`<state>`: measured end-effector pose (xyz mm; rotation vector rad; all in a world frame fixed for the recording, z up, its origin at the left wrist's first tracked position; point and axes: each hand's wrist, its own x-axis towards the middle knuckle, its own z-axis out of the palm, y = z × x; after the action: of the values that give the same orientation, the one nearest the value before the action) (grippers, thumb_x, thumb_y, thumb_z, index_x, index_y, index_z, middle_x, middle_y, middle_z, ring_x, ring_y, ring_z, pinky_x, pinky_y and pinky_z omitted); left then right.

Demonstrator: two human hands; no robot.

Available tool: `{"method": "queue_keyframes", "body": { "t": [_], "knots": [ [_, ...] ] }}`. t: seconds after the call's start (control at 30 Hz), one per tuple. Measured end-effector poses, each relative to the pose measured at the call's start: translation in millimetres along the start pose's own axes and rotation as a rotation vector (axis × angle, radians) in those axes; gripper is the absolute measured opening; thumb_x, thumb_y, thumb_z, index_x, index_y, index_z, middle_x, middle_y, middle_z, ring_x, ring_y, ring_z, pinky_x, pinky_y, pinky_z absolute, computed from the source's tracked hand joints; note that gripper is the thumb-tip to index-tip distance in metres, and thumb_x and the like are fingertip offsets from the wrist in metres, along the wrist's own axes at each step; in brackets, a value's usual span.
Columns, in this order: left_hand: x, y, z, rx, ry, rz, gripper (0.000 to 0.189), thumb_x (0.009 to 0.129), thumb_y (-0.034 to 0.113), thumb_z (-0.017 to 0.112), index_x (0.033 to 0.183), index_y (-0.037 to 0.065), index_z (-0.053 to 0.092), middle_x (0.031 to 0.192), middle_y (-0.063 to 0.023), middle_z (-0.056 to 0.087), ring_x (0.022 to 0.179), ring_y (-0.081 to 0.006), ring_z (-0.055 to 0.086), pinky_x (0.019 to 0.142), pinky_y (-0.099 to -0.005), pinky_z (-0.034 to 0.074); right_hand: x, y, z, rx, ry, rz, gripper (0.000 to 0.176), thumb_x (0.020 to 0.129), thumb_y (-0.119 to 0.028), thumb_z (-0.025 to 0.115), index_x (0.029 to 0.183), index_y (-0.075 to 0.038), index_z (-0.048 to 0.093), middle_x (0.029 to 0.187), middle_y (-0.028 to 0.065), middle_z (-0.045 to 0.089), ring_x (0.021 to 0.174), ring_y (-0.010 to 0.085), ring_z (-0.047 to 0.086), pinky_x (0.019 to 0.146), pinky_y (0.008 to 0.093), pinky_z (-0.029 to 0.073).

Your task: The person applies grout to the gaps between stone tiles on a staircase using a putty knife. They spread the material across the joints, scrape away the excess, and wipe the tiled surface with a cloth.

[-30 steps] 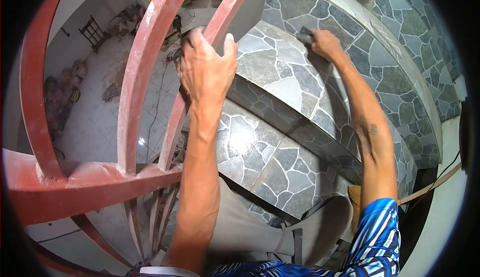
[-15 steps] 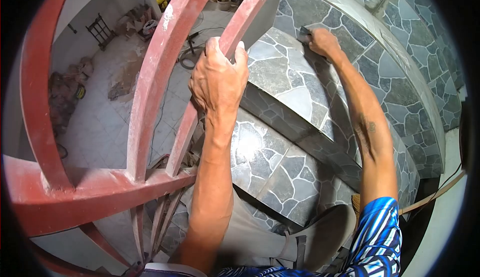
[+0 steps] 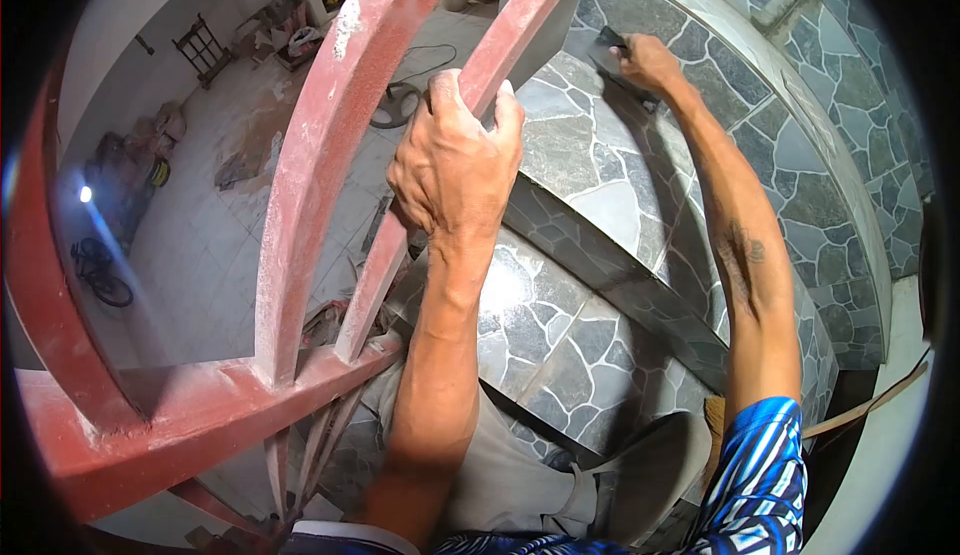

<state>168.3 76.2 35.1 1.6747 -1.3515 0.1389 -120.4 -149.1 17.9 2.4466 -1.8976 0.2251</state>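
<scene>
Small dark tool (image 3: pixel 611 40), farther left than before, by stone-patterned tiles (image 3: pixel 632 5)

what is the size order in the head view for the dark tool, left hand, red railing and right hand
1. Red railing
2. Left hand
3. Right hand
4. Dark tool, judged by its visible part

Curved red-painted bars (image 3: pixel 315 155): brick red, chalky scuffs, one white patch
Flat stone-look step tiles (image 3: pixel 560 140): mixed greys, irregular patches, white joint lines
Straight dark riser (image 3: pixel 600 255): deep grey, same pattern, fainter
Small dark tool (image 3: pixel 611 38): near-black
Printed cloth sleeve (image 3: pixel 760 465): blue, white, black, angular stripes
Cloth trousers (image 3: pixel 500 465): plain greyish beige
</scene>
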Motion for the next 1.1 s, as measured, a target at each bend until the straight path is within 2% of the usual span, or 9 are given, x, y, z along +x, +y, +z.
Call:
{"method": "queue_keyframes", "body": {
  "t": [0.13, 0.23, 0.37, 0.53, 0.7, 0.9, 0.97, 1.03, 1.1],
  "knots": [
    [0, 1, 2, 0.013, 0.044, 0.040, 0.037, 0.084, 0.034, 0.078, 0.107, 0.006, 0.067, 0.085, -0.0140, 0.074, 0.071, -0.0333, 0.074, 0.060, -0.0456, 0.057, -17, -29, 18, -0.125, 0.046, -0.113, 0.025, 0.099, -0.019, 0.058, 0.117, -0.005, 0.067, 0.092, 0.0259, 0.070, 0.086, 0.0421, 0.068, 0.079, 0.0496, 0.053],
    [0, 1, 0, 0.001, 0.028, 0.036, 0.037, 0.084, 0.034, 0.079, 0.106, 0.006, 0.068, 0.085, -0.0140, 0.074, 0.072, -0.0330, 0.074, 0.060, -0.0455, 0.057, -37, -29, -35, 0.092, -0.041, 0.040, 0.028, 0.095, -0.017, 0.059, 0.114, 0.002, 0.067, 0.105, 0.0283, 0.072, 0.100, 0.0470, 0.069, 0.082, 0.0547, 0.054],
    [0, 0, 1, 0.025, 0.041, 0.036, 0.037, 0.084, 0.033, 0.079, 0.105, 0.006, 0.068, 0.085, -0.0141, 0.074, 0.072, -0.0334, 0.074, 0.060, -0.0454, 0.058, -99, 4, -40, -0.099, 0.057, 0.184, 0.026, 0.091, -0.018, 0.062, 0.097, 0.006, 0.070, 0.098, 0.0315, 0.071, 0.096, 0.0488, 0.069, 0.081, 0.0528, 0.056],
    [0, 4, 3, 0.036, 0.031, -0.007, 0.037, 0.083, 0.034, 0.079, 0.106, 0.007, 0.068, 0.085, -0.0136, 0.074, 0.072, -0.0339, 0.074, 0.061, -0.0459, 0.058, -142, -13, -20, -0.227, -0.242, 0.376, 0.028, 0.084, -0.009, 0.059, 0.104, 0.009, 0.068, 0.106, 0.0331, 0.070, 0.106, 0.0476, 0.069, 0.088, 0.0530, 0.055],
    [0, 3, 3, 0.010, 0.034, -0.001, 0.038, 0.083, 0.035, 0.078, 0.106, 0.007, 0.068, 0.084, -0.0133, 0.074, 0.072, -0.0340, 0.074, 0.061, -0.0460, 0.058, -82, -65, -3, -0.255, -0.252, 0.212, 0.025, 0.082, -0.007, 0.059, 0.097, 0.002, 0.077, 0.111, 0.0269, 0.073, 0.107, 0.0440, 0.071, 0.086, 0.0518, 0.059],
    [-1, 1, 2, 0.025, 0.056, 0.041, 0.036, 0.084, 0.033, 0.077, 0.106, 0.007, 0.066, 0.088, -0.0128, 0.074, 0.074, -0.0341, 0.074, 0.062, -0.0465, 0.058, -8, -144, 7, -0.024, 0.061, 0.127, 0.026, 0.087, -0.014, 0.063, 0.104, -0.001, 0.078, 0.112, 0.0258, 0.073, 0.104, 0.0432, 0.072, 0.085, 0.0489, 0.059],
    [-1, -3, 3, 0.018, 0.065, 0.075, 0.036, 0.085, 0.033, 0.077, 0.106, 0.007, 0.065, 0.088, -0.0129, 0.073, 0.074, -0.0334, 0.074, 0.062, -0.0459, 0.059, 47, -84, 40, -0.070, 0.175, -0.203, 0.025, 0.087, -0.017, 0.065, 0.093, 0.005, 0.074, 0.099, 0.0302, 0.072, 0.095, 0.0436, 0.073, 0.079, 0.0493, 0.059],
    [-2, -3, 3, 0.004, 0.042, 0.079, 0.036, 0.086, 0.032, 0.077, 0.107, 0.005, 0.064, 0.088, -0.0127, 0.073, 0.075, -0.0314, 0.075, 0.062, -0.0443, 0.059, 8, -104, -20, 0.108, 0.066, 0.140, 0.025, 0.087, -0.020, 0.065, 0.090, 0.003, 0.076, 0.092, 0.0264, 0.073, 0.088, 0.0387, 0.074, 0.078, 0.0480, 0.058],
    [-1, -4, 4, 0.008, 0.063, 0.100, 0.036, 0.086, 0.031, 0.077, 0.107, 0.005, 0.063, 0.087, -0.0124, 0.073, 0.075, -0.0305, 0.075, 0.061, -0.0432, 0.060, -23, -58, -29, 0.315, 0.032, 0.203, 0.031, 0.089, -0.020, 0.059, 0.098, 0.006, 0.074, 0.081, 0.0231, 0.072, 0.075, 0.0296, 0.072, 0.071, 0.0439, 0.055]
  ]
}}
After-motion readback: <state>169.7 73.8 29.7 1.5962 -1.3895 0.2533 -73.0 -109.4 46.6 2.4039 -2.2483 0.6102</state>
